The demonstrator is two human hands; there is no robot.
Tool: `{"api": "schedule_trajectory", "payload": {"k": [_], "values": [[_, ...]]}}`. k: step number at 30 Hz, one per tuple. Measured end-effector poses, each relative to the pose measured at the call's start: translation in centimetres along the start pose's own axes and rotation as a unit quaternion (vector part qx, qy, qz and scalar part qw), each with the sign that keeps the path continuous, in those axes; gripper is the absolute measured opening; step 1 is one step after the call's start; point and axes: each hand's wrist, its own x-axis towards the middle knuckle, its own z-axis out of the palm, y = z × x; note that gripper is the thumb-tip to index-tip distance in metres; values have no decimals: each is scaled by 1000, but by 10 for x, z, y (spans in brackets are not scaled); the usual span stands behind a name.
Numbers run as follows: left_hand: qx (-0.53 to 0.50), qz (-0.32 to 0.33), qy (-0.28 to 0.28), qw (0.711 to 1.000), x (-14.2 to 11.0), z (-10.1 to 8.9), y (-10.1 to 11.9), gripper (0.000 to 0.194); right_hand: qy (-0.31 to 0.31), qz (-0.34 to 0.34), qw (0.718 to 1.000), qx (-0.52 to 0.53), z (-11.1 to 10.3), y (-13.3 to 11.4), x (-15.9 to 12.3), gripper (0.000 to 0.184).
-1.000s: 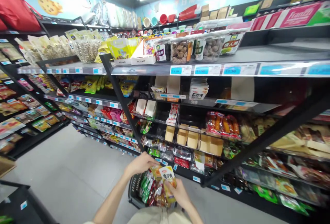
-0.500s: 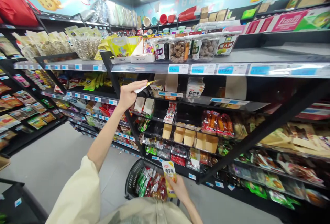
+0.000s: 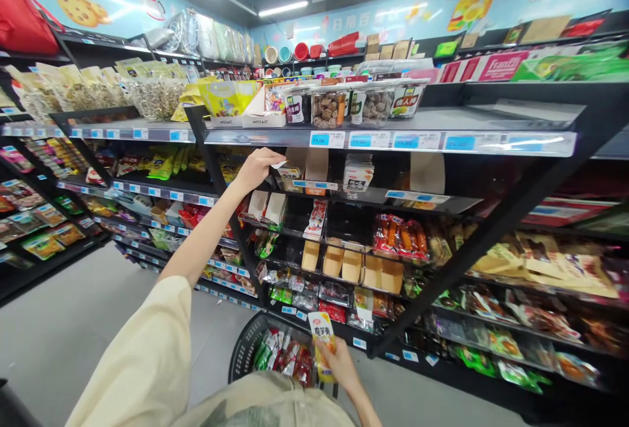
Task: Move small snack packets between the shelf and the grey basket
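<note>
My left hand (image 3: 259, 168) reaches to the second shelf level, its fingers closed on a thin snack packet (image 3: 279, 164) of which only a white edge shows. Just beyond it, similar white and yellow packets (image 3: 289, 173) stand in a box on that shelf. Down in front of my body, my right hand (image 3: 338, 360) grips a white and yellow snack packet (image 3: 322, 342) upright, over the right side of a dark shopping basket (image 3: 240, 348). Green and red snack packets (image 3: 285, 355) lie inside the basket.
Above my left hand runs the top shelf's edge (image 3: 383, 141), with plastic tubs (image 3: 329, 105) of dried fruit on it. A slanting black post (image 3: 472, 250) crosses the right side. Lower shelves hold cardboard boxes (image 3: 351, 263) and red sausage packs (image 3: 400, 236). Grey floor (image 3: 206, 329) lies to the left.
My left hand has moved in towards the second shelf level with its packet, which is now mostly hidden. My right hand still holds its packet over the basket. The view has shifted slightly.
</note>
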Motion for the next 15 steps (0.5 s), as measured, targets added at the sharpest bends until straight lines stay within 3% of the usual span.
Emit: {"api": "schedule_trajectory", "payload": {"k": [3, 6, 12, 15], "values": [[2, -9, 25, 1000, 0, 5, -6, 41, 0, -2, 1000, 10, 2, 3, 2, 68], [19, -13, -1, 1000, 8, 10, -10, 40, 0, 1, 1000, 13, 5, 6, 4, 69], [53, -14, -141, 989, 31, 26, -15, 48, 9, 4, 1000, 23, 5, 2, 2, 74], [102, -55, -252, 961, 43, 31, -15, 56, -7, 1, 1000, 9, 3, 0, 2, 76]]}}
